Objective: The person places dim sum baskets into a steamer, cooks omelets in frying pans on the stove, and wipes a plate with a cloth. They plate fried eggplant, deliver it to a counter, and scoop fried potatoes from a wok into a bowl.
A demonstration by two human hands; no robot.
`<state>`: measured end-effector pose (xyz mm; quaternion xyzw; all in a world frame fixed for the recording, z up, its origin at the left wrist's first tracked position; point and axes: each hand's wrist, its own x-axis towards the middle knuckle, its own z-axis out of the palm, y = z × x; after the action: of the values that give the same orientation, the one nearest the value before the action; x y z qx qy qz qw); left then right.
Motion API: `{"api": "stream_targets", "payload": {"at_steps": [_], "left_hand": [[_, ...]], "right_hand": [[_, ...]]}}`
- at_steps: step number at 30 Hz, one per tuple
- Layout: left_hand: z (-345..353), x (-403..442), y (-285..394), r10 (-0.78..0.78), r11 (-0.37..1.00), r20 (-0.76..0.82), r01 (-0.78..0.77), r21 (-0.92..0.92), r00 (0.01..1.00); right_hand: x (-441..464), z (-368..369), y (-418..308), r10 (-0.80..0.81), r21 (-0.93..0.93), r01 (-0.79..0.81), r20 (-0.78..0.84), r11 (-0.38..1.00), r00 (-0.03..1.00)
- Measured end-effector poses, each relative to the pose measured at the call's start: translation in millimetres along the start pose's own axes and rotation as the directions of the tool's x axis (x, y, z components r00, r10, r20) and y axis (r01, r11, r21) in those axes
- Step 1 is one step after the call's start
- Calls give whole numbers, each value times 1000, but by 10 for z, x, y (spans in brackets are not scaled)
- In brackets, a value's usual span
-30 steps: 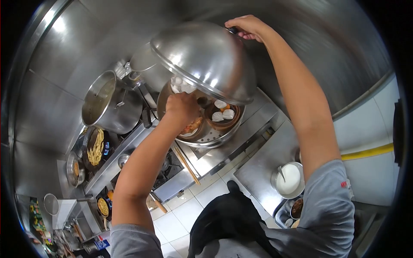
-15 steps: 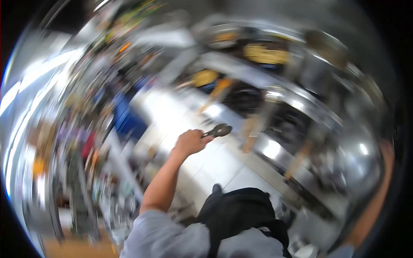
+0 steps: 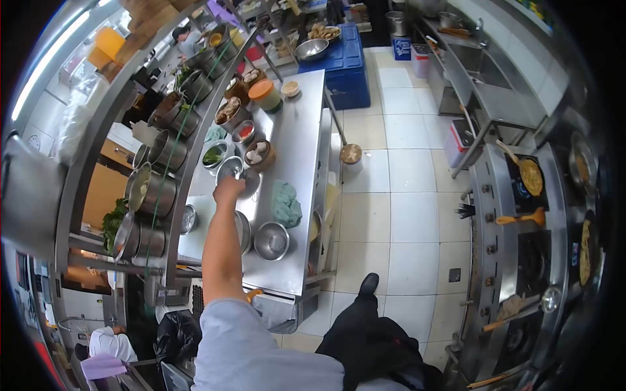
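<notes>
My left hand [image 3: 228, 189] reaches out over the steel table, its fingers closed around metal tongs [image 3: 237, 174]. Only a little of the tongs shows, at the mouth of a metal bowl [image 3: 225, 167]; whether they touch it I cannot tell. Close by are a bowl of green leaves [image 3: 212, 156], a container of white pieces [image 3: 260, 155] and a small pot of red bits [image 3: 244, 131]. A crumpled green cloth [image 3: 286, 203] and a metal bowl [image 3: 272, 240] lie nearer to me. My right hand is out of view.
A shelf with several metal pots [image 3: 167, 151] runs along the left. On the right, the stove [image 3: 499, 228] carries pans of yellow food [image 3: 531, 177]. A lidded bucket [image 3: 351, 155] stands on the tiled floor beside the table. Another person [image 3: 111, 343] is at lower left.
My view has swung from the stove side to the steel table. The left hand, with the tongs, has gone from above the floor to the bowls. The right hand has left the view.
</notes>
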<state>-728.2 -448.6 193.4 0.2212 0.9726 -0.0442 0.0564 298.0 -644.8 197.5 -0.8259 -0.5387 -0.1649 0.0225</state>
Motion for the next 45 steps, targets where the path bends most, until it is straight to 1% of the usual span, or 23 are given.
{"api": "stream_targets", "payload": {"at_steps": [5,7,8,11,18,20,21,23,24,25,27,28,29,30,31,32,33,34,36,38,40,41,45], "left_hand": [[360,1346,1,-122,992,227,123,11,966],[340,1569,155,-172,984,326,149,95,930],[323,1638,216,-173,984,333,149,96,927],[358,1889,348,-183,969,353,108,221,918],[595,2053,335,-147,942,225,66,330,963],[538,1959,315,-152,952,266,68,299,952],[491,1831,319,-132,961,277,55,272,952],[304,1352,316,141,944,101,-164,287,985],[417,1395,206,211,928,53,-218,301,976],[740,1747,-68,350,862,8,-325,389,937],[900,1873,-190,668,636,-7,-566,524,744],[504,1232,137,648,689,-14,-578,437,761],[272,785,327,614,738,-84,-533,414,785],[37,330,505,576,783,-153,-489,384,803],[-149,-93,702,623,730,-145,-506,460,768],[-311,-564,883,617,751,-171,-508,422,768],[-418,-932,967,673,697,-163,-544,467,722],[-500,-1296,1080,690,686,-170,-559,466,704],[-646,-2025,1332,751,644,-192,-637,423,632],[-741,-2711,1594,751,647,-231,-621,442,618],[-859,-3519,1924,851,493,-61,-754,434,522],[-872,-3903,2066,883,452,-90,-782,429,461],[-991,-5626,2717,979,203,-93,-886,417,180]], "right_hand": [[291,44,-801,-67,-113,76,87,991,994],[359,-91,-946,-88,-10,90,123,996,988],[390,-152,-987,-106,103,91,156,991,982],[393,-198,-1014,-91,130,79,92,988,992],[155,-170,-974,-4,84,-1,62,996,998],[52,-180,-866,223,-18,-224,207,974,953],[-73,10,-451,131,-9,-131,146,991,981],[-287,218,213,-55,70,59,-57,996,997],[-422,721,996,216,155,-242,165,958,962],[-550,565,1143,160,230,-193,155,954,975],[-723,516,1851,335,146,-348,110,926,936],[-822,393,2126,341,178,-321,-96,930,935],[-838,192,2537,570,26,-570,-80,821,818],[-779,-45,2776,653,-52,-666,-157,744,741],[-761,-66,3323,522,-14,-555,-320,832,790],[-735,-132,3854,633,45,-654,-305,756,711],[-720,-302,4165,656,-1,-675,-234,738,717],[-738,-302,4552,613,-38,-651,-299,758,731],[-766,-215,5278,698,-139,-749,-287,648,656],[-844,-23,5865,705,-236,-715,-143,658,695],[-885,-38,5930,764,-166,-757,-29,633,645],[-799,-139,5686,793,-101,-787,82,609,603],[-767,-337,5362,641,84,-639,5,764,767]]}}
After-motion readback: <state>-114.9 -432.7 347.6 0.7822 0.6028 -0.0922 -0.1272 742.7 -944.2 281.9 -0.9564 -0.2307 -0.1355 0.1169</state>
